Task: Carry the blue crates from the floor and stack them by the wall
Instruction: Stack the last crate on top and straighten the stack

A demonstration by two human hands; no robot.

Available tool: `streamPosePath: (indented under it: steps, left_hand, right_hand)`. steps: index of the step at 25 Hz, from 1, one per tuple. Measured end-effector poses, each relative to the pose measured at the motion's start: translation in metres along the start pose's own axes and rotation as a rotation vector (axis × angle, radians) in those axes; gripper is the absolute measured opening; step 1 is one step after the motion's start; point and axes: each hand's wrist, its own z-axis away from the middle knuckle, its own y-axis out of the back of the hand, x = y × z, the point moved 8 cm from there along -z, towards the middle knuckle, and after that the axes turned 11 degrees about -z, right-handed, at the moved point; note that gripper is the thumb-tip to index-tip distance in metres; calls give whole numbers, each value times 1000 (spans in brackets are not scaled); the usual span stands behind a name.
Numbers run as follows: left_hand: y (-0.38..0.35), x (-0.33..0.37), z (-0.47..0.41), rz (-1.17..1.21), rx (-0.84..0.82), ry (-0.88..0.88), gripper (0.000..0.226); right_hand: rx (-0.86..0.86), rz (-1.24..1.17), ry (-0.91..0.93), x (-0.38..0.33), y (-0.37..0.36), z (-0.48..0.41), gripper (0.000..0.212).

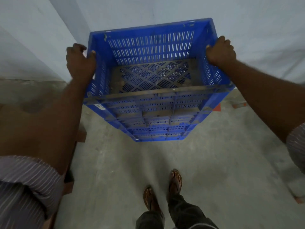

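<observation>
A blue slotted crate (148, 47), empty and open-topped, sits uppermost on a stack of blue crates (156, 129) in the far corner by the pale wall (247, 30). Whether it rests on the stack or hangs just above it cannot be told. The left hand (80, 61) grips its left rim and the right hand (221, 52) its right rim, thumbs hooked inside and fingers mostly hidden outside. Sandalled feet (175, 180) stand on the near concrete floor (115, 162). The left arm hides most of a brown object (80, 134).

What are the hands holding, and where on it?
One blue crate: left hand grips its left side rim, right hand its right side rim.
</observation>
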Motion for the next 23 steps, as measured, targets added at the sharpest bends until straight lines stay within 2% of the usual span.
streamPosePath:
  steps: [1,4,6,9,11,13,17,18,20,23]
  left_hand:
    - [8,14,15,-32,62,-116,44]
    - [14,51,89,79,57,-392,33]
    - [17,56,139,58,112,-530,37]
    - [7,35,182,-140,262,-676,44]
    - [-1,25,186,-199,344,-735,44]
    - [-6,23,187,-159,410,-738,43]
    - [-23,4,229,-13,667,-617,24]
    - [-43,-3,249,-22,716,-638,23]
    - [-93,-14,279,-120,720,-727,19]
    - [-151,-24,285,-208,737,-790,20]
  right_hand:
    - [34,43,52,-4,1,18,58]
    - [189,114,311,-21,6,88,49]
    - [290,96,384,-26,22,123,41]
    - [236,165,525,-28,14,164,52]
    - [231,231,651,-24,-11,189,55]
    - [330,222,644,-15,-27,201,55]
    - [727,45,685,18,-57,248,29]
    - [758,2,725,37,-79,260,26]
    - [716,-1,795,72,-126,269,20]
    - [714,33,842,108,-167,245,19]
